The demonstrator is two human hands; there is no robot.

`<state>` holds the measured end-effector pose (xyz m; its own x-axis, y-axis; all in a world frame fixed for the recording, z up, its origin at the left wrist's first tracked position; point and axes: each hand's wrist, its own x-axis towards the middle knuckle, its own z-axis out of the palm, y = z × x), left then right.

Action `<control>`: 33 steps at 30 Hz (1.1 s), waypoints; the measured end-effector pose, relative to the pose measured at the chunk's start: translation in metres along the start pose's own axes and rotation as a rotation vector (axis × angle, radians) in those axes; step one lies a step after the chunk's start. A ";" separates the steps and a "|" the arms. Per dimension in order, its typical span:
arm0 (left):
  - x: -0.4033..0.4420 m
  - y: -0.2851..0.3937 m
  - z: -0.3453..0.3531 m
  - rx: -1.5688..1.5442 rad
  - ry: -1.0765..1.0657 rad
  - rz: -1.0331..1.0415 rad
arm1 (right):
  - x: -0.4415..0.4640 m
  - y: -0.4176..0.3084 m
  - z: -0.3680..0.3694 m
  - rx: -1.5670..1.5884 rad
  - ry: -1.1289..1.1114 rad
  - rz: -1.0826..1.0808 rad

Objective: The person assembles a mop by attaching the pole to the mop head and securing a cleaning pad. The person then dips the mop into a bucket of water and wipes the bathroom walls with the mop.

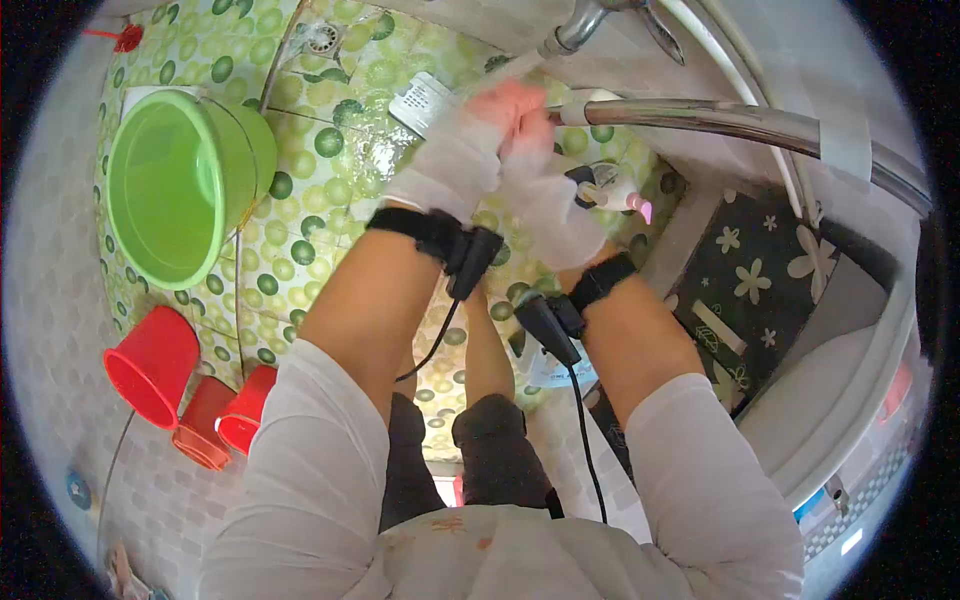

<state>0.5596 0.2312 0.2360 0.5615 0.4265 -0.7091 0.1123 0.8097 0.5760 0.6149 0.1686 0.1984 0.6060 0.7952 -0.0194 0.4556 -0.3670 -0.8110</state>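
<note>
My left hand (455, 140) and my right hand (535, 155) meet at the top middle, below a metal faucet (575, 35). What looks like a stream of water runs from the faucet toward them. Thin whitish coverings wrap both hands and wrists; the fingertips look pink. The fingers are curled in and pressed against each other, blurred, and anything between them is hidden. Just left of them on the wet floor lies a white slotted piece (422, 103). A bottle with a pink nozzle (612, 188) is right of my right hand.
A curved chrome bar (710, 115) runs rightward from beside my hands. On the left are a green bucket (240, 150) and several red containers, one a red bucket (155, 365). A floor drain (322, 40) is at the top. Dark flowered panel (740, 270) and white basin (840, 400) stand right.
</note>
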 end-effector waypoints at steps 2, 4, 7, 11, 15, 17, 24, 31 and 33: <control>-0.004 -0.017 0.003 0.065 0.108 0.028 | -0.013 -0.020 -0.039 -0.022 -0.137 -0.062; 0.000 -0.050 0.004 -0.355 0.129 0.032 | -0.036 -0.010 -0.078 -0.107 -0.072 -0.172; -0.013 -0.066 0.032 -0.719 0.082 -0.165 | -0.053 0.045 -0.118 0.198 0.169 0.225; 0.020 -0.132 0.057 -0.881 0.030 -0.186 | -0.049 0.148 -0.151 0.714 0.028 0.501; 0.035 -0.153 0.089 -0.839 0.056 -0.175 | -0.056 0.147 -0.117 0.403 0.115 0.437; 0.041 -0.160 0.094 -0.837 0.033 -0.166 | -0.057 0.144 -0.111 0.328 0.136 0.422; 0.055 -0.187 0.099 -1.036 -0.024 -0.138 | -0.064 0.148 -0.108 0.390 0.067 0.618; -0.001 -0.149 0.069 -0.990 -0.166 -0.057 | -0.053 0.050 -0.107 0.027 0.036 0.177; -0.031 -0.133 0.073 -0.689 -0.078 0.115 | -0.054 0.018 -0.098 0.159 -0.050 0.119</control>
<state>0.5867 0.0812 0.2112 0.5988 0.5153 -0.6131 -0.4815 0.8433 0.2386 0.6541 0.0713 0.2425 0.6146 0.7751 -0.1465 0.2715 -0.3823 -0.8832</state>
